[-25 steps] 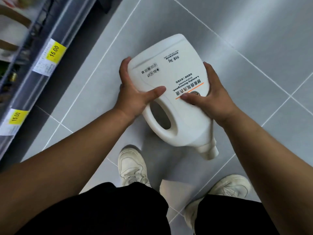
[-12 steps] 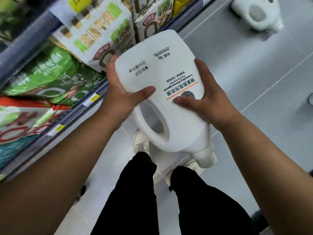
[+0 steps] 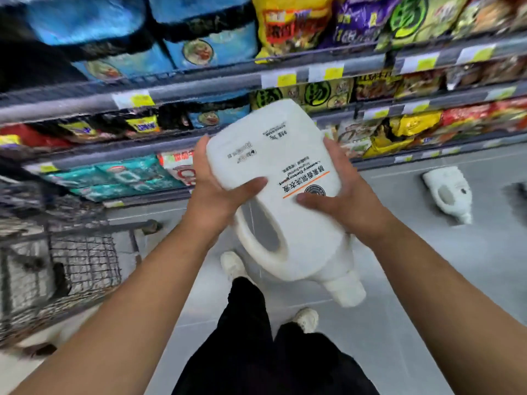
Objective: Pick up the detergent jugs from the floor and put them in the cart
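Detergent jug (image 3: 288, 195), white, is held off the floor in front of the person, at about waist level, carried cap-end (image 3: 346, 292) down and toward the body, with its label reading upside down to the camera. Left hand (image 3: 219, 195) is clamped on the jug's left flank, thumb laid across the front face above the handle loop. Right hand (image 3: 345, 201) is clamped on the right flank, thumb pressed just under the orange line of the label. Both grips are closed on the jug; neither hand uses the handle.

A second jug (image 3: 447, 195) lies on its side on the floor (image 3: 427, 280) to the right, near the foot of the shelving (image 3: 313, 72), well apart from the person. The wire cart (image 3: 71, 266) stands to the left, its basket rim near the left forearm; its contents cannot be made out through the blur.

Assessment: the lift is complete and the transfer step is in hand. The next move calls for swinging the load leftward and over the basket rim, then lowering it inside before either grip loosens. The jug looks full and heavy, and a palm-only hold on smooth plastic could slip. One jug at least remains to be collected.
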Demonstrator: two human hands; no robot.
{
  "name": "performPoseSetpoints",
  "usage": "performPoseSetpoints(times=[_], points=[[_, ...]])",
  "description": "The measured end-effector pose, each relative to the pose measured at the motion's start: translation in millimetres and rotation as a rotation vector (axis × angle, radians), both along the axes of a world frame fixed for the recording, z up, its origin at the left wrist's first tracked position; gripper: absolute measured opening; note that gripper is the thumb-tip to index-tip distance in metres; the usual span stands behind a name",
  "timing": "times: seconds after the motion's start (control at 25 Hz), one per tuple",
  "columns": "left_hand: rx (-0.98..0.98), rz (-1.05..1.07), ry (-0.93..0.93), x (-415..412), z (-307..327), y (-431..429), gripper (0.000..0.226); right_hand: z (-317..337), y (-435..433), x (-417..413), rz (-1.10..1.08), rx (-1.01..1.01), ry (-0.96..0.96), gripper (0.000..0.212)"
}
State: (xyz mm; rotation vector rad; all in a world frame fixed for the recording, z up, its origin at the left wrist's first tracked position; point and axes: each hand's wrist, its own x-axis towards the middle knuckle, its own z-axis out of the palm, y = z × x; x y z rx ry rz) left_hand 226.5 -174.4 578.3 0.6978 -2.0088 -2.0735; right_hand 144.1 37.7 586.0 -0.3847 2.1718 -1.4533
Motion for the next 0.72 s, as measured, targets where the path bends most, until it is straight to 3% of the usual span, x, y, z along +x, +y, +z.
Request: performPoseSetpoints(times=[0.2, 0.32, 0.52, 0.72], points=[[-0.014, 0.203, 0.112, 99, 65, -66, 0.099, 73, -97, 45, 0.278, -0.026, 0.038, 0.101], [-0.014, 0.328, 0.137, 165, 86, -132, 0.111, 101, -179, 86, 0.422, -0.013, 0.055, 0.095], [-0.043, 0.495, 0.133, 267, 103, -238, 0.105, 112, -317, 162, 0.583, -0.044, 0.045, 0.085], [-0.035, 0.652, 0.018, 354, 100, -341, 0.109, 102, -446, 231, 0.729, -0.034, 0.005, 0.083]])
